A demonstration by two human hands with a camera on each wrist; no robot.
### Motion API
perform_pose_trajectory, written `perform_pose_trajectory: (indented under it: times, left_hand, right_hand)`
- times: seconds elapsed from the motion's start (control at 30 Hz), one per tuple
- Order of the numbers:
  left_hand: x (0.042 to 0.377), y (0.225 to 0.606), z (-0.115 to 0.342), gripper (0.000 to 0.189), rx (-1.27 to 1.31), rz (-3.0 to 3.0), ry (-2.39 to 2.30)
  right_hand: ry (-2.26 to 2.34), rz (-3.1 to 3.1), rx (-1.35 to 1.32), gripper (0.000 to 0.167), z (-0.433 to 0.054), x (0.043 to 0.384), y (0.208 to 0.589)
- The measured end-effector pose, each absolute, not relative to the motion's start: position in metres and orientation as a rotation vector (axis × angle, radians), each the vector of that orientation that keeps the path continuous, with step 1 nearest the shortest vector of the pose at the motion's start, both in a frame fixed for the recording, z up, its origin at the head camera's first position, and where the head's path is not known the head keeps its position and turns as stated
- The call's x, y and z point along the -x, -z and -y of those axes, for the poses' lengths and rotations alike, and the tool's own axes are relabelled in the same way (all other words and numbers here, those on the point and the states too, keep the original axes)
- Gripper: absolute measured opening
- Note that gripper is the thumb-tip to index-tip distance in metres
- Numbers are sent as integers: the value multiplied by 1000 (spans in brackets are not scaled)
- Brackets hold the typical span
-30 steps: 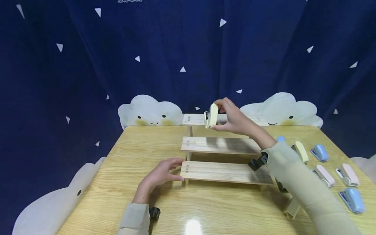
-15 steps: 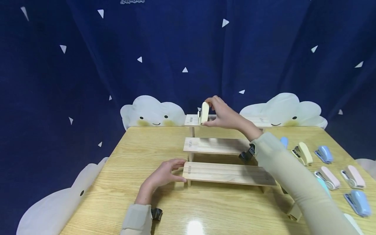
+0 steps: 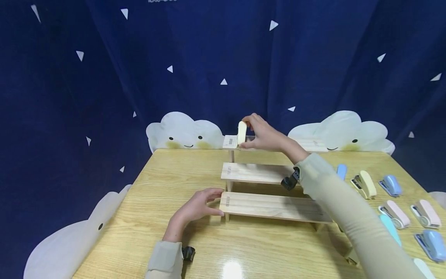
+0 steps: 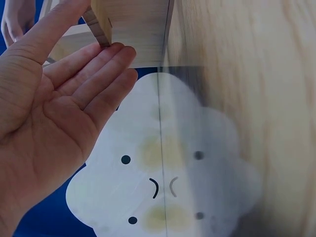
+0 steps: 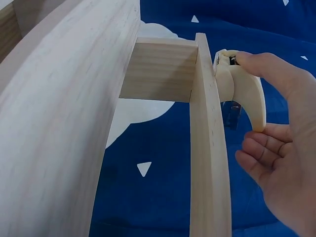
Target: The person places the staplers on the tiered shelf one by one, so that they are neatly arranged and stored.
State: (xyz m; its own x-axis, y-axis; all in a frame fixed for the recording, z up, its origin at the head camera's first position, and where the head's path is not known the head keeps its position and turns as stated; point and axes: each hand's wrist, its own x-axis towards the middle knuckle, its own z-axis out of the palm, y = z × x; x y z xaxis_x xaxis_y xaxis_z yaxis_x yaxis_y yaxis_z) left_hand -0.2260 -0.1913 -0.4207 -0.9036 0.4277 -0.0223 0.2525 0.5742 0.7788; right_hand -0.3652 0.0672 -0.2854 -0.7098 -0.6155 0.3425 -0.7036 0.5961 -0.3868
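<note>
A cream stapler (image 3: 242,133) is pinched between the thumb and fingers of my right hand (image 3: 263,133), at the left part of the top tier of a three-step wooden rack (image 3: 258,172). In the right wrist view the stapler (image 5: 247,89) has its base against the top board (image 5: 210,148), thumb at one end and fingertips at the other. My left hand (image 3: 200,203) is at the left end of the lowest tier, thumb by its front edge. The left wrist view shows the left hand (image 4: 69,98) with fingers extended, fingertips right at the rack's wooden end (image 4: 98,24).
Several staplers stand at the right of the wooden table (image 3: 167,178): a cream one (image 3: 364,185), blue ones (image 3: 391,185), pink ones (image 3: 426,213) and a turquoise one (image 3: 390,228) partly behind the right sleeve. A dark blue curtain (image 3: 195,50) with white cloud shapes hangs behind.
My right hand has carried the cream stapler left and down onto the top tier. My left hand keeps its place at the lowest tier. The head view has shifted slightly.
</note>
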Motion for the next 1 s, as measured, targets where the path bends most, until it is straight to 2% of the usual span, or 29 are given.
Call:
perform_pose_trajectory:
  times: [0.43, 0.53, 0.7, 1.0]
  left_hand:
    - [227, 421, 190, 77, -579, -2590, -1233]
    - [227, 422, 190, 78, -576, -2589, -1234]
    - [226, 424, 188, 77, -567, -2582, -1239]
    - [226, 423, 191, 76, -552, -2570, -1273]
  right_hand:
    - [-691, 2667, -1110, 76, -63, 366, 283]
    - [-677, 2682, -1097, 82, -65, 363, 283]
    - [-689, 2698, -1050, 89, -82, 356, 281]
    - [-717, 2647, -991, 82, -132, 337, 272]
